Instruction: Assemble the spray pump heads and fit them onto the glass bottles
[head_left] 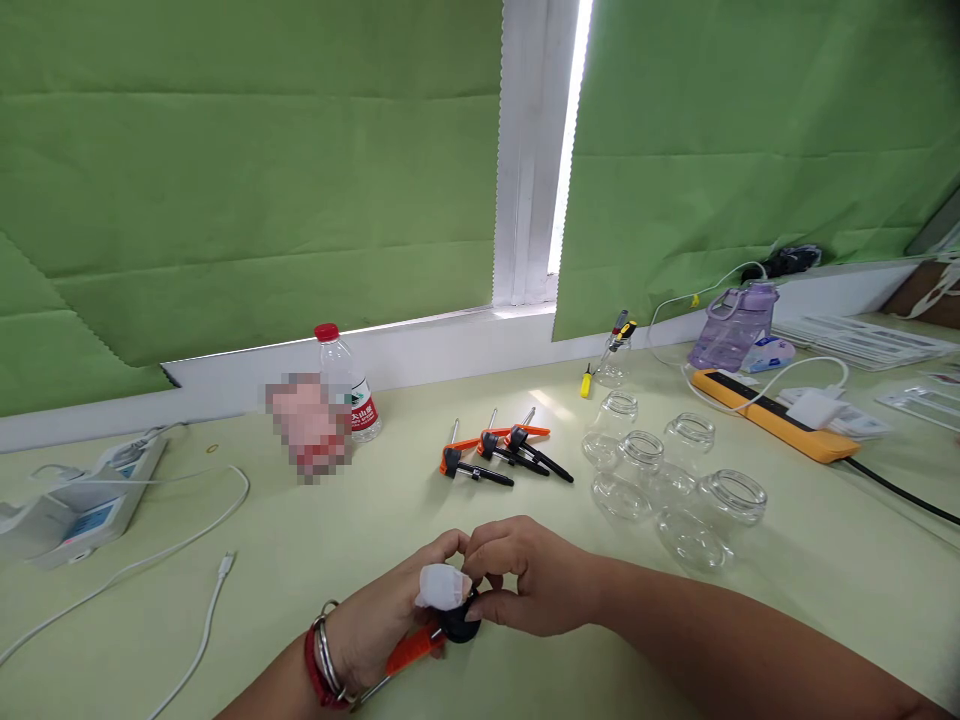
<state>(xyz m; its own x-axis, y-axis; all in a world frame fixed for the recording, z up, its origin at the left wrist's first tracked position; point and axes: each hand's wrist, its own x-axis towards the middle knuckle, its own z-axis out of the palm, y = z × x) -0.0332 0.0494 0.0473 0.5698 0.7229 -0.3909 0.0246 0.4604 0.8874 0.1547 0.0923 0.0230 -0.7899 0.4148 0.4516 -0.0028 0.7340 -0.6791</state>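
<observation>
Low at the front of the table, my left hand (386,612) is closed around an orange-and-black part with a metal rod (411,652). A white wrap (441,587) covers one of its fingers. My right hand (536,578) pinches at the black round end of the same part; whatever lies between those fingertips is hidden. Beyond the hands, three similar orange-and-black parts (491,442) lie side by side, their metal rods pointing up and away. Several clear glass jars (641,450) with round bodies stand to the right.
A water bottle with a red cap (364,415) stands beside a blurred pink item (307,425). White power strip (112,500) and cables occupy the left. An orange power strip (772,420), purple bottle (735,325) and jar with screwdrivers (613,370) are at the back right.
</observation>
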